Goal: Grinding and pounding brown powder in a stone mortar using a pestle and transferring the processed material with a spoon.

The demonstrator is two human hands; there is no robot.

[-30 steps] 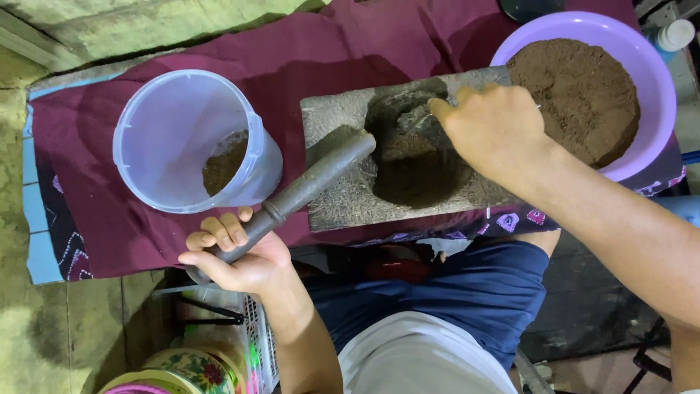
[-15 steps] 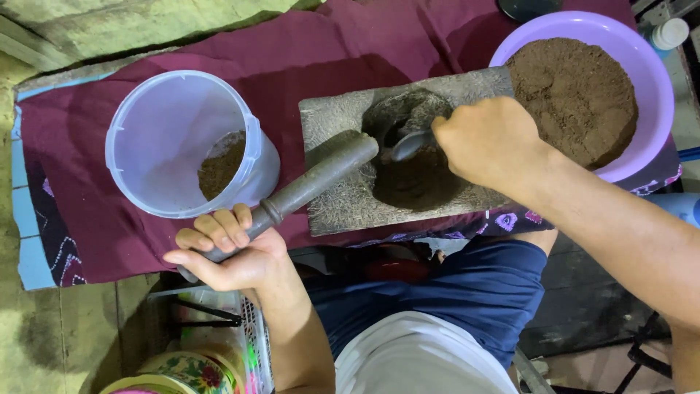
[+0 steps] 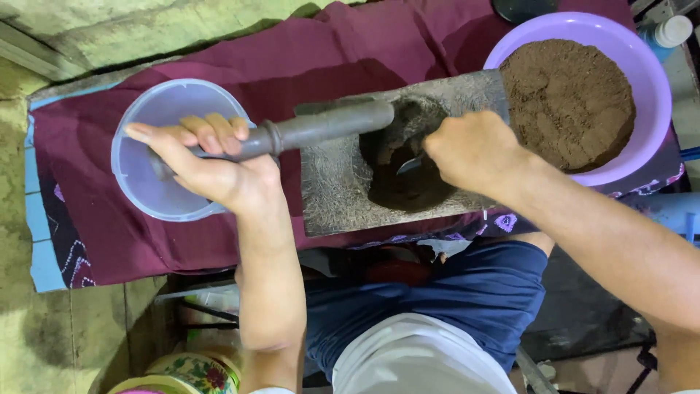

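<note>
Head view: the left hand [image 3: 211, 171] is closed around the handle of a dark grey stone pestle [image 3: 313, 129], held near level above the clear tub [image 3: 138, 186], its thick end at the rim of the mortar [image 3: 332, 190]. The mortar is a rough grey stone block with a round hollow holding dark brown powder. The right hand [image 3: 474, 149] is fisted on a metal spoon [image 3: 410, 165], bowl down in the hollow. A purple bowl [image 3: 652, 80] of brown powder touches the block's right end. All sit on a maroon cloth [image 3: 292, 58].
</note>
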